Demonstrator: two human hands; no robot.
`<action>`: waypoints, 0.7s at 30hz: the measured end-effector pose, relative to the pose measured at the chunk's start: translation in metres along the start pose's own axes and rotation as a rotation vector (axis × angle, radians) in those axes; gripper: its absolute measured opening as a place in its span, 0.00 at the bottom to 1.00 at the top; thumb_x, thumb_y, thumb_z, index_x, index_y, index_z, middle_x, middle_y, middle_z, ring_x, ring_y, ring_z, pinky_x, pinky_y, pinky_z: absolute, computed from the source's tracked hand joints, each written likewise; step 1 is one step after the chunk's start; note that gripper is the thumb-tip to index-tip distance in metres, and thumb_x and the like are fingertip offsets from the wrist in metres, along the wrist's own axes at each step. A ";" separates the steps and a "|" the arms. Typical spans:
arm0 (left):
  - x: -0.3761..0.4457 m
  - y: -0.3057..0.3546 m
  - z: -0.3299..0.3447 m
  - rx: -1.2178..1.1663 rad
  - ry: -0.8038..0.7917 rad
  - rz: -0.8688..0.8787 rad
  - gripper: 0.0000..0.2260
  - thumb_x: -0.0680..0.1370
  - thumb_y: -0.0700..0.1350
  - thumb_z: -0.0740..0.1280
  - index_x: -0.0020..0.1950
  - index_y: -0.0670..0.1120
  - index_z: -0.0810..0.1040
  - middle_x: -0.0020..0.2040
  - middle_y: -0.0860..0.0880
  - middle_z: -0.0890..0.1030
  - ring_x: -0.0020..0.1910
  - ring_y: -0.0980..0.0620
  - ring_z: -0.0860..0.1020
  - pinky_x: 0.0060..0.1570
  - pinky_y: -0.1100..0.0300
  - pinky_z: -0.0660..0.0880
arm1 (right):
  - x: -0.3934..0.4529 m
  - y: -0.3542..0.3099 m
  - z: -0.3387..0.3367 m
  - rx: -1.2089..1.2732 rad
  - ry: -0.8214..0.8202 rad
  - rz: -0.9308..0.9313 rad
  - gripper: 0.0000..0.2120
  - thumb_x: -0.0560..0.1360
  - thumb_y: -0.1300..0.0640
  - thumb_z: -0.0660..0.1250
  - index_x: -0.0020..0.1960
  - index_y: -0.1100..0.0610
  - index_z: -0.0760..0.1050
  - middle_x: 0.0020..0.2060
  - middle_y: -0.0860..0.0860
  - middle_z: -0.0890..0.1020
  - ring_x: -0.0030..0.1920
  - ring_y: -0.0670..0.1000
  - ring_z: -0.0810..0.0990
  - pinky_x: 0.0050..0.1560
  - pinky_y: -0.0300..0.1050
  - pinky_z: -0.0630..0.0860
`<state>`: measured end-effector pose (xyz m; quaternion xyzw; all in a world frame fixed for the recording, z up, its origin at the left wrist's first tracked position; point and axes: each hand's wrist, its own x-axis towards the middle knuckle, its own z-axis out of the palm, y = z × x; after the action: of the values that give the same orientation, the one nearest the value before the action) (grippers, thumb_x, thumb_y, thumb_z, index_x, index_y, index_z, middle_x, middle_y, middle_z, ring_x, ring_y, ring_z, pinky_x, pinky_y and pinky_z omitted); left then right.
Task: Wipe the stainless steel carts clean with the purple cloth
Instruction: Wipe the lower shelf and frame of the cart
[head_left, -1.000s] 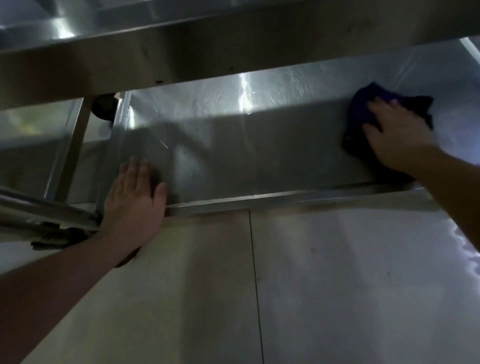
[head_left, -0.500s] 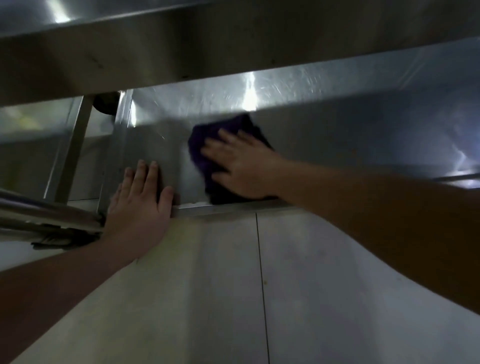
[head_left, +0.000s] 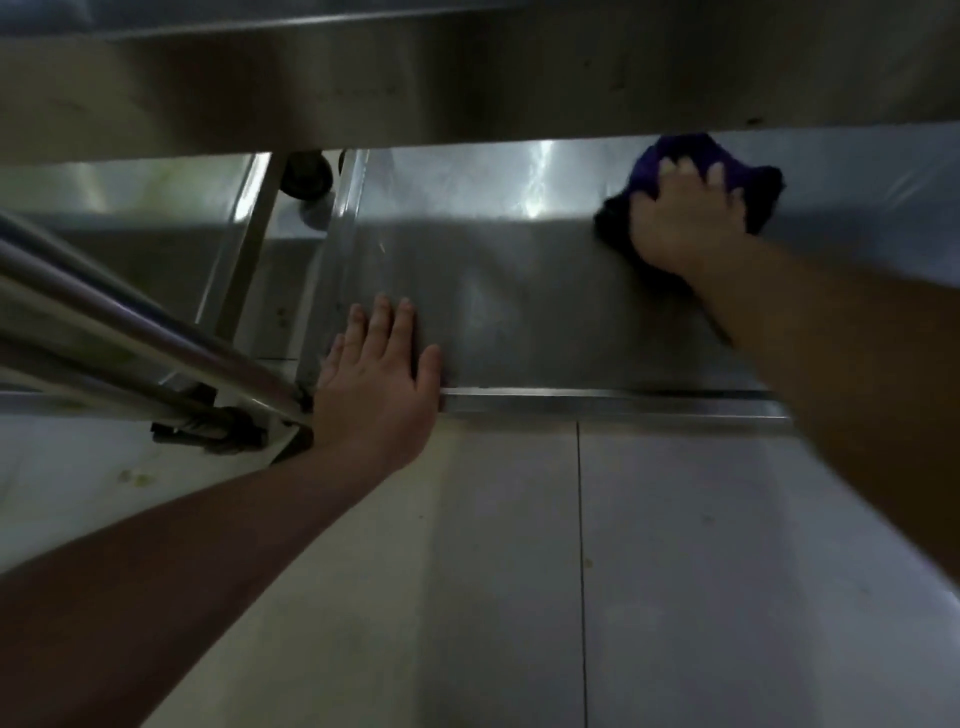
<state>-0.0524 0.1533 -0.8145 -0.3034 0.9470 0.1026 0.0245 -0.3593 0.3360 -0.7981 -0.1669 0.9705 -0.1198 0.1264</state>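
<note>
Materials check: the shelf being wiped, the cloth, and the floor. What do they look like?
Lower shelf: looks like brushed stainless steel, with streaky glare and fine scratches.
Purple cloth, under the right hand: soft bunched fabric, matte; possibly microfibre, weave unreadable.
Floor: pale smooth tile, judging by the straight joint line.

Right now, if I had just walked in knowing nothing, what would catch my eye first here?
Probably the purple cloth, the only strong colour, bunched under the right hand at the far right of the cart's lower steel shelf. Next, the left hand lying flat with straight fingers on the shelf's near left corner. Then the bright streak of light gleaming on the steel between them.
</note>
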 end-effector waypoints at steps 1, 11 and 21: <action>0.000 -0.001 0.000 -0.008 -0.002 0.002 0.34 0.83 0.65 0.39 0.88 0.54 0.49 0.88 0.52 0.47 0.86 0.50 0.45 0.84 0.49 0.45 | -0.002 -0.025 0.009 0.000 0.009 -0.004 0.31 0.84 0.41 0.48 0.84 0.52 0.51 0.84 0.49 0.52 0.83 0.58 0.46 0.81 0.61 0.43; -0.003 -0.001 -0.006 -0.116 -0.044 -0.003 0.34 0.85 0.64 0.39 0.88 0.47 0.46 0.88 0.49 0.47 0.86 0.52 0.43 0.83 0.53 0.41 | -0.126 -0.077 0.062 -0.165 -0.217 -0.888 0.36 0.79 0.29 0.43 0.84 0.41 0.46 0.83 0.39 0.50 0.82 0.45 0.42 0.81 0.50 0.38; -0.003 0.007 -0.018 -0.142 -0.115 -0.030 0.33 0.86 0.64 0.44 0.88 0.50 0.45 0.88 0.50 0.46 0.86 0.50 0.43 0.84 0.47 0.43 | -0.172 -0.031 0.051 -0.147 -0.210 -0.977 0.33 0.83 0.49 0.63 0.83 0.42 0.52 0.81 0.41 0.60 0.82 0.47 0.52 0.76 0.43 0.37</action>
<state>-0.0539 0.1566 -0.7958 -0.3120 0.9298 0.1861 0.0586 -0.1787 0.3587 -0.8017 -0.6213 0.7669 -0.0787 0.1403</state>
